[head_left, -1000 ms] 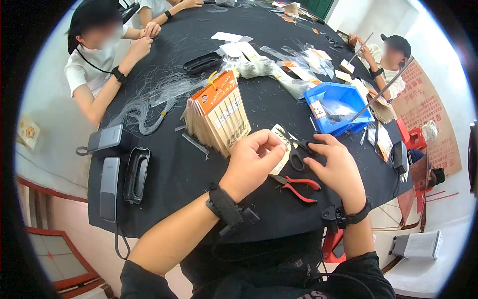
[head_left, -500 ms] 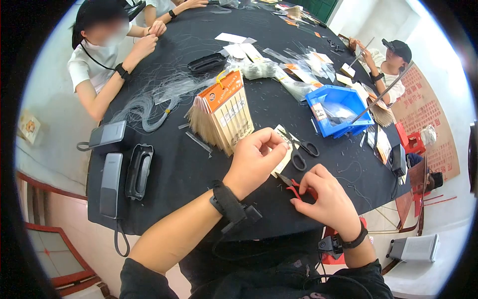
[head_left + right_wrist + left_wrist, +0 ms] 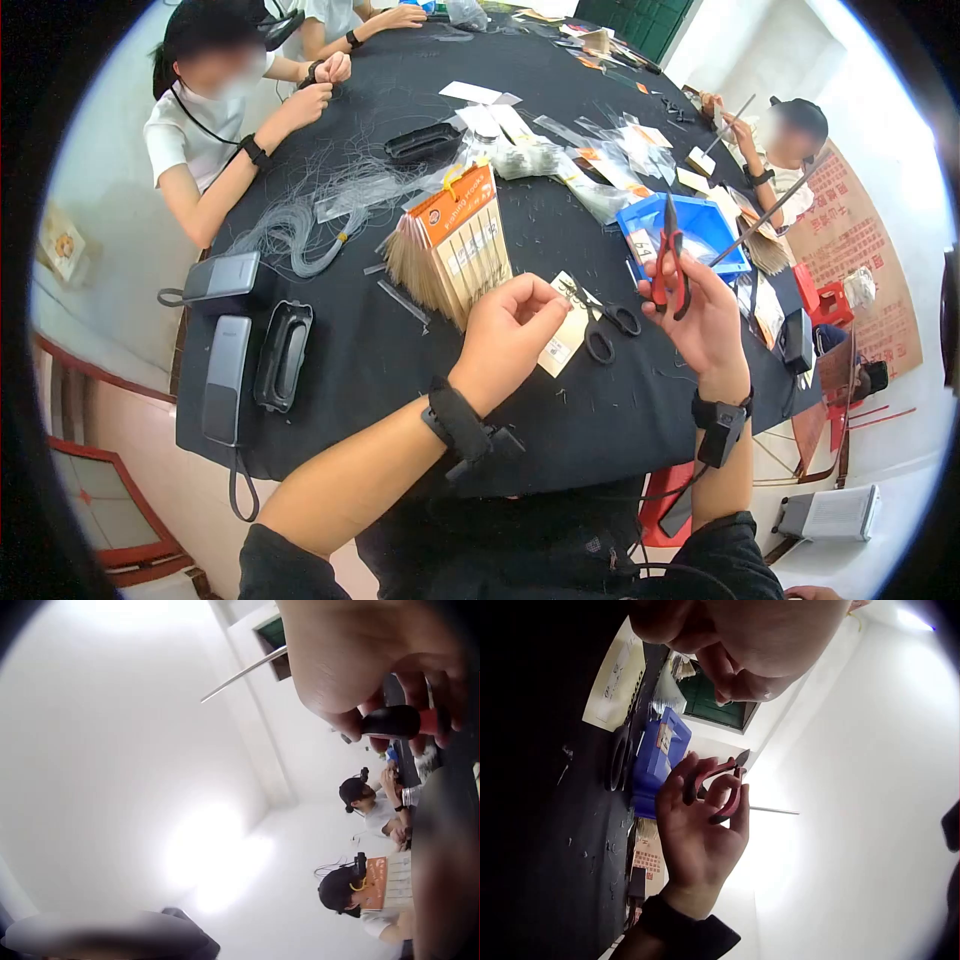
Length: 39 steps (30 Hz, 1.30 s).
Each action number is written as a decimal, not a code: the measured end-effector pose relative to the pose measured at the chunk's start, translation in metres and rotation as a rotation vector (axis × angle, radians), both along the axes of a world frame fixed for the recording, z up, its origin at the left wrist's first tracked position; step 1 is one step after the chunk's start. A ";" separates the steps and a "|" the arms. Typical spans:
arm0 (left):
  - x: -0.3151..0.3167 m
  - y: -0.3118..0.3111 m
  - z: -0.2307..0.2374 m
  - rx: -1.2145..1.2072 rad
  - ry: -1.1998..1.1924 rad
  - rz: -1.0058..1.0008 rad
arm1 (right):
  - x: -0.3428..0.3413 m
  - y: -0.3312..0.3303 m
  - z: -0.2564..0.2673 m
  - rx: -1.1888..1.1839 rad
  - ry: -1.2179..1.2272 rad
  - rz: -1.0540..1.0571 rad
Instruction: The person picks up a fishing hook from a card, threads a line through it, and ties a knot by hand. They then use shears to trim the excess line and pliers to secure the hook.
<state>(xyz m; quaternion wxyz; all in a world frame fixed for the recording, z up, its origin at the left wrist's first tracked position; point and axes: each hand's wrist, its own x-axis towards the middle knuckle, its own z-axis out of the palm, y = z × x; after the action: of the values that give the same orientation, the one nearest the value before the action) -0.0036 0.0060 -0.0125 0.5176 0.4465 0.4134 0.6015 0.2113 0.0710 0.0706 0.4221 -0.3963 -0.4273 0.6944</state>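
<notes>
My right hand (image 3: 705,320) holds red-handled pliers (image 3: 671,262) upright above the table, their pointed jaws upward; the left wrist view shows the pliers (image 3: 731,780) across its fingers. Over the table's middle, the thumb and forefinger of my left hand (image 3: 510,335) come together in a pinch; I cannot tell what is between them. Just right of that hand lies a pale card (image 3: 560,350) with small dark hooks near its top. Black scissors (image 3: 601,340) rest partly over it. Behind my left hand stands a thick stack of fishing hook cards (image 3: 455,245) with an orange header.
A blue bin (image 3: 720,215) sits beyond my right hand, a metal rod (image 3: 775,190) slanting over it. Clear line coils (image 3: 300,235) lie at left, near grey power banks (image 3: 225,375) and a black case (image 3: 282,355). Other people sit round the black-covered table (image 3: 380,440).
My right hand has gone from beside the scissors to the pliers, picked them up off the table and raised them. My left hand stays pinched in nearly the same place.
</notes>
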 end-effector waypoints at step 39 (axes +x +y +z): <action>0.004 -0.011 0.008 -0.021 0.137 0.081 | 0.005 0.007 -0.020 0.930 -0.670 0.345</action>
<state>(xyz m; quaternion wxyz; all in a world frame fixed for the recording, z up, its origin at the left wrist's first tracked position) 0.0007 -0.0054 -0.0043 0.4677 0.4642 0.4719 0.5857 0.2168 0.0778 0.0507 0.2745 -0.2923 -0.8546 0.3301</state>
